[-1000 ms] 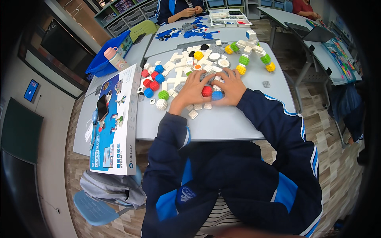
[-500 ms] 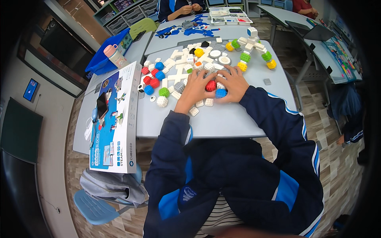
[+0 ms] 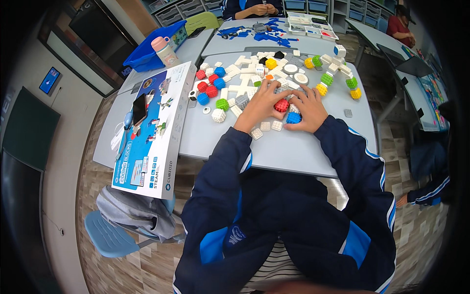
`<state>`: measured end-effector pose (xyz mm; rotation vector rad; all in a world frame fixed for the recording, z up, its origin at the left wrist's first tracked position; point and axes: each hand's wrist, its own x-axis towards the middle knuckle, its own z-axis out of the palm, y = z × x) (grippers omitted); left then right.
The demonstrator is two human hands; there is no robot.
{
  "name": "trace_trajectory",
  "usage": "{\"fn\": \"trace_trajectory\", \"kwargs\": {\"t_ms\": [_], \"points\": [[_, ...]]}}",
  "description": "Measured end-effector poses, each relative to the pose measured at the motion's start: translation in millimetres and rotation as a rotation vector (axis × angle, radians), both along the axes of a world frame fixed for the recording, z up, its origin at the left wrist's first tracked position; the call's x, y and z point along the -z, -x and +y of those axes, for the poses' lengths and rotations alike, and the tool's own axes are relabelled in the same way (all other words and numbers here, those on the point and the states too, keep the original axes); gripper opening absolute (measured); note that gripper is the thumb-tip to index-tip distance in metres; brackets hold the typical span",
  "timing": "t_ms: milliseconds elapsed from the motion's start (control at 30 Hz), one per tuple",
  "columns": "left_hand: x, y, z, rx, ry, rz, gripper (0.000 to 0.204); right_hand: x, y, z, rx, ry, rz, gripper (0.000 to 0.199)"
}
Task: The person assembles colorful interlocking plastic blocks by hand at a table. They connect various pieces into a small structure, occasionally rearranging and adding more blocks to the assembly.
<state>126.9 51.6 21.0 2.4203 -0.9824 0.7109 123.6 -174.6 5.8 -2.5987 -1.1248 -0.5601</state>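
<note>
My left hand (image 3: 264,104) curls around the left side of a small group of knobbly blocks, its thumb by a red block (image 3: 281,105). From the other side my right hand (image 3: 311,111) cups the group, thumb below a blue block (image 3: 293,118). Between these lies a partly covered white block. Fingertips of both hands reach the far side, where contact is hard to make out. Flat white square tiles (image 3: 265,126) lie nearer me. Left of my hands are a grey block (image 3: 242,101), a green block (image 3: 222,104) and a white block (image 3: 219,115).
Joined red and blue blocks (image 3: 211,91) and white cross pieces (image 3: 241,86) spread beyond. A built figure (image 3: 335,66) stands far right. The large box (image 3: 171,132) with a phone (image 3: 140,109) on it, a bottle (image 3: 165,52) and a blue bin (image 3: 142,61) line the left. A person (image 3: 259,9) sits opposite.
The whole view has shifted, so the table sits further right in the picture. Both hands remain around the same red and blue blocks, with little change in pose.
</note>
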Motion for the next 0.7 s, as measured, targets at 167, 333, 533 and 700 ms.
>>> {"fn": "trace_trajectory", "kwargs": {"t_ms": [167,333,533,700], "points": [[-22.8,8.1,14.8,-0.066,0.245,-0.203,0.072,-2.1,1.2,-0.8,-0.001,0.018,0.005,0.074],[-27.1,62.3,84.3,-0.587,0.341,-0.282,0.067,-1.7,3.0,-1.3,0.021,0.02,0.021,0.074],[4.1,104.2,148.2,-1.01,0.008,-0.025,0.061,0.7,4.2,-0.8,0.021,0.024,0.018,0.073],[19.0,105.3,168.0,-0.908,-0.091,-0.079,0.063,-0.6,4.2,-0.4,0.017,0.022,0.039,0.073]]}}
